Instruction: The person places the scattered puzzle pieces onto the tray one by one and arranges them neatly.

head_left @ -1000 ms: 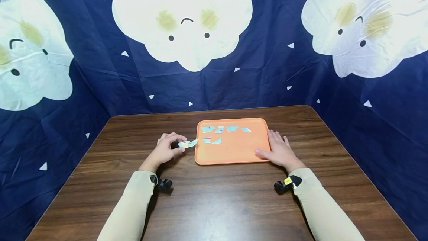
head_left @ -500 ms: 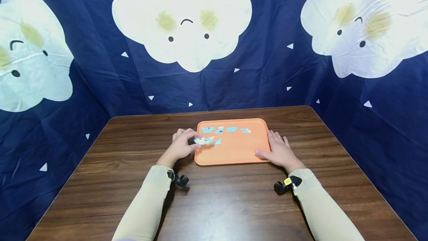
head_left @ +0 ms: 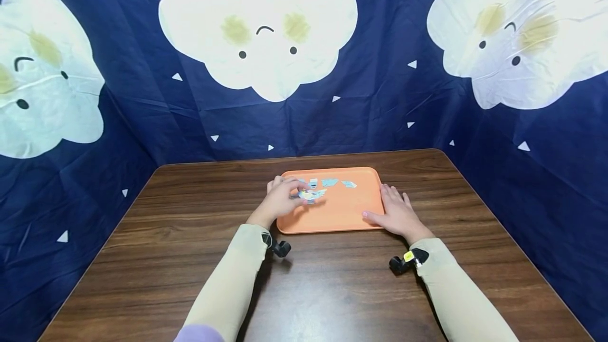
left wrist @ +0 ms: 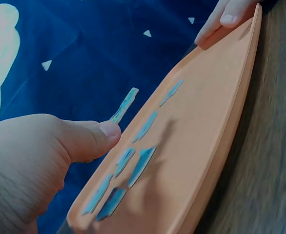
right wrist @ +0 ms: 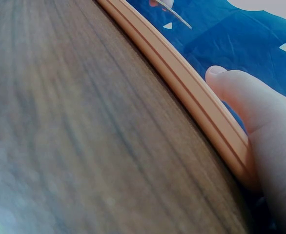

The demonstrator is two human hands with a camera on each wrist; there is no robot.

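My left hand (head_left: pixel 280 198) pinches an irregular printed puzzle piece (head_left: pixel 314 193) between thumb and fingers, over the left part of an orange tray (head_left: pixel 342 216). In the left wrist view this piece (left wrist: pixel 125 104) is held up off the tray, its shadow falling on the tray floor. Several flat light-blue pieces lie on the tray, among them one piece (head_left: pixel 330 182) in the back row and another (head_left: pixel 349 184) to its right. The held piece and left hand partly cover others. My right hand (head_left: pixel 399 216) rests on the tray's right edge, fingers straight, thumb over the rim.
The tray stands on a dark wooden table (head_left: pixel 332 289). A blue cloth (head_left: pixel 380 120) with white clouds hangs behind the table and along both sides. Each wrist carries a small black camera, such as the left camera (head_left: pixel 281 248).
The left hand has carried the pinched piece rightward, from beside the tray's left edge to above the pieces on it. The right hand and tray have stayed still.
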